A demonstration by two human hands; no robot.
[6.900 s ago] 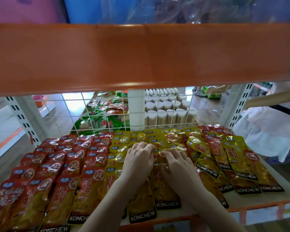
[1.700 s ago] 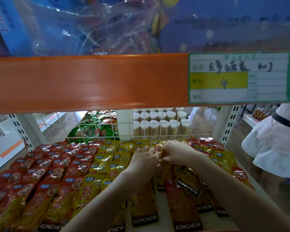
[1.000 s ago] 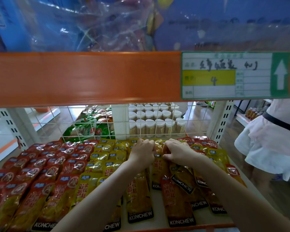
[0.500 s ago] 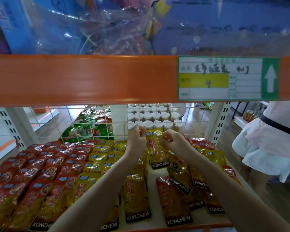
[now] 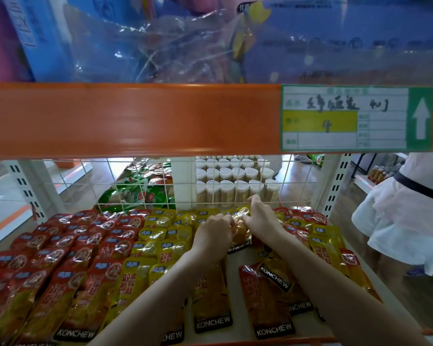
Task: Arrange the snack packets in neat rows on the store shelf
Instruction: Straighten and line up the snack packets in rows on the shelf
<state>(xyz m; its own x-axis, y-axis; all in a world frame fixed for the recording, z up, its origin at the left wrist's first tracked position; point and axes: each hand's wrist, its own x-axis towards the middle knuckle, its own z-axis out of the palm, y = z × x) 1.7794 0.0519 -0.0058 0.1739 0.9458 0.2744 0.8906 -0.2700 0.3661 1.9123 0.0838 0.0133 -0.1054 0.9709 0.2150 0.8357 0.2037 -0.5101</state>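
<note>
Both forearms stretched to the far row, left hand (image 5: 214, 233) and right hand (image 5: 261, 216) side by side, fingers curled pinching one yellow snack packet (image 5: 240, 232), shelf (image 5: 235, 264) beneath

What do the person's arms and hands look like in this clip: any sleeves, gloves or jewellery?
Both forearms are bare as far as the frame shows, with no sleeve in view. The left hand and right hand wear no gloves; no rings, watch or bracelet are visible.

Yellow packet (image 5: 240, 231), lifted half second ago, now laid down at shelf back; both hands lowered with it.
</note>
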